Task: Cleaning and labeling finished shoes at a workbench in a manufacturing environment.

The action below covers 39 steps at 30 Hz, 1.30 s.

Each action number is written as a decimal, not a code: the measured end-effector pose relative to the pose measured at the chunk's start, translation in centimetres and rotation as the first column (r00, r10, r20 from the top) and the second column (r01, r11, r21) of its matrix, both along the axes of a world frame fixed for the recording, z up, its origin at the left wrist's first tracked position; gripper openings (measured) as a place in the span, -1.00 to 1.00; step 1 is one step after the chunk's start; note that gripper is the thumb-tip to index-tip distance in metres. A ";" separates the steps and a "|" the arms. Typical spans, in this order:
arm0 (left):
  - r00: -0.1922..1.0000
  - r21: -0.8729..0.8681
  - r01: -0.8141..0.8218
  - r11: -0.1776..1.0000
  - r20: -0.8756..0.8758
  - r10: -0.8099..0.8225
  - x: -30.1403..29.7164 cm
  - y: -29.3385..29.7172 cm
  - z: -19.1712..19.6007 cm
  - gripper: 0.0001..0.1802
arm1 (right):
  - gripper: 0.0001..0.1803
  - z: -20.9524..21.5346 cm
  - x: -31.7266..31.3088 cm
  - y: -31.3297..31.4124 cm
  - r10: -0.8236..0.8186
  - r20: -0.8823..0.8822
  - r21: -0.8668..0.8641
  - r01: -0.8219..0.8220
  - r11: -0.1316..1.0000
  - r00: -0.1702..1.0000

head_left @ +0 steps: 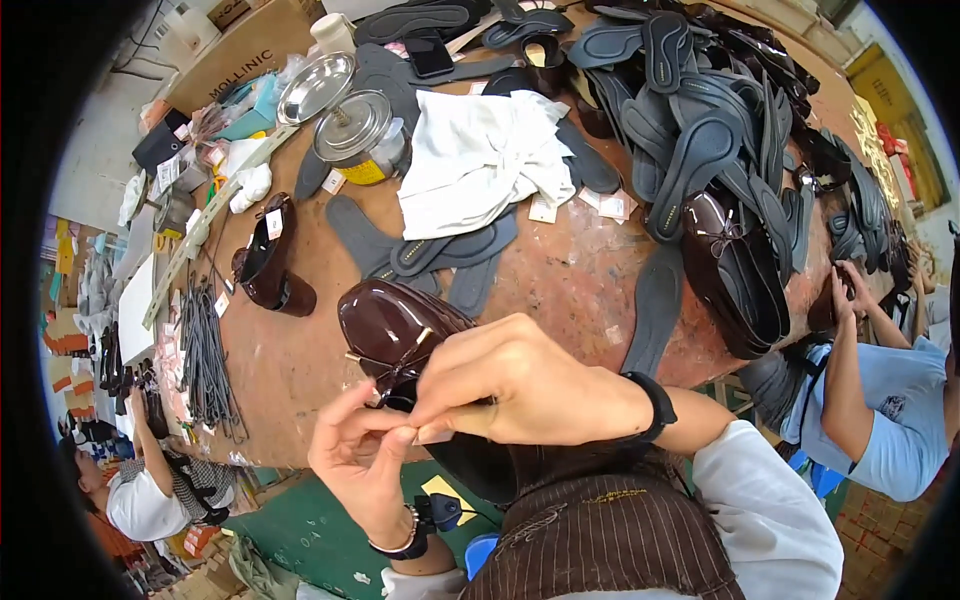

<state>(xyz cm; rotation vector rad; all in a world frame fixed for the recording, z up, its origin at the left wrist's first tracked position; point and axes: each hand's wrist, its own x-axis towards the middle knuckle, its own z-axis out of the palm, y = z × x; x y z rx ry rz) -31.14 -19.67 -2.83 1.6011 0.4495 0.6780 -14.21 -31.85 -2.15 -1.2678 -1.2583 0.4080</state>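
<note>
A glossy dark brown shoe (385,318) with a bow on its toe lies in front of me, partly behind my hands. My left hand (362,455) and my right hand (515,385) meet just over its opening. Thumbs and fingers of both are pinched together at one spot, around something small and pale that I cannot make out. The fingers hide part of the shoe's inside. Beyond the toe, grey insoles (430,255) overlap on the table. To the left stands a brown heeled shoe (270,258) with a white tag.
A white cloth (480,160) and a metal can (352,135) occupy the table's far middle. Heaped insoles (700,140) and another brown shoe (735,270) are at the right. Grey cords (207,365) lie along the left edge. Co-workers (880,400) sit at both sides.
</note>
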 end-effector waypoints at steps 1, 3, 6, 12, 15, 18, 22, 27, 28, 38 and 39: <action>1.000 -0.003 -0.004 1.000 -0.001 0.004 0.6 -0.8 0.4 -0.48 | -0.93 0.1 0.7 -0.1 -0.101 0.015 0.022 0.101 0.995 0.995; 0.874 0.145 -0.485 0.862 0.050 0.484 2.5 -2.8 0.9 -0.44 | -0.89 -0.9 4.5 -0.5 -0.300 -0.054 -0.003 0.301 0.954 0.952; 0.884 0.261 -0.417 0.871 -0.108 0.456 0.4 -2.3 0.2 -0.56 | -0.89 -6.9 16.2 -2.0 -0.807 0.226 -0.164 0.838 0.521 0.546; 0.800 0.083 -0.100 0.992 -0.586 0.129 -2.7 -1.8 -1.6 -0.81 | -0.88 -17.7 24.4 -3.1 -0.492 0.814 -0.287 0.950 0.122 0.309; 0.895 0.154 -0.307 0.939 -0.288 0.340 -3.1 1.4 -0.8 -0.83 | -0.87 -20.3 25.8 -2.9 -0.461 0.853 -0.247 0.967 0.058 0.246; 0.787 0.236 -0.467 0.852 -0.329 0.523 -4.0 8.4 -0.6 -0.82 | -0.87 -20.5 27.1 -4.4 -0.422 0.885 -0.226 0.974 -0.022 0.196; 0.827 0.262 -0.407 0.875 -0.302 0.475 -6.2 17.2 -6.7 -0.72 | -0.87 -15.9 24.5 -3.8 -0.563 0.772 -0.253 0.955 0.153 0.295; 0.580 0.754 -0.060 0.654 -0.507 0.638 -9.0 18.0 -14.4 -0.78 | -0.86 -7.0 17.5 -3.6 -0.800 0.171 -0.154 0.818 0.555 0.575; 0.590 0.796 -0.157 0.585 -0.400 0.701 -7.2 15.6 -13.3 -0.80 | -0.86 -5.1 15.4 -4.1 -0.783 0.215 -0.105 0.811 0.576 0.584; 0.884 0.248 0.115 0.962 -0.466 0.015 -0.6 -0.6 -3.6 -0.57 | -0.87 -5.0 -7.5 -0.3 -0.318 0.475 -0.204 0.454 0.867 0.820; 0.898 0.282 0.096 0.955 -0.439 0.039 -0.9 -0.7 -3.9 -0.54 | -0.87 -6.1 -8.3 0.1 -0.322 0.516 -0.233 0.492 0.839 0.794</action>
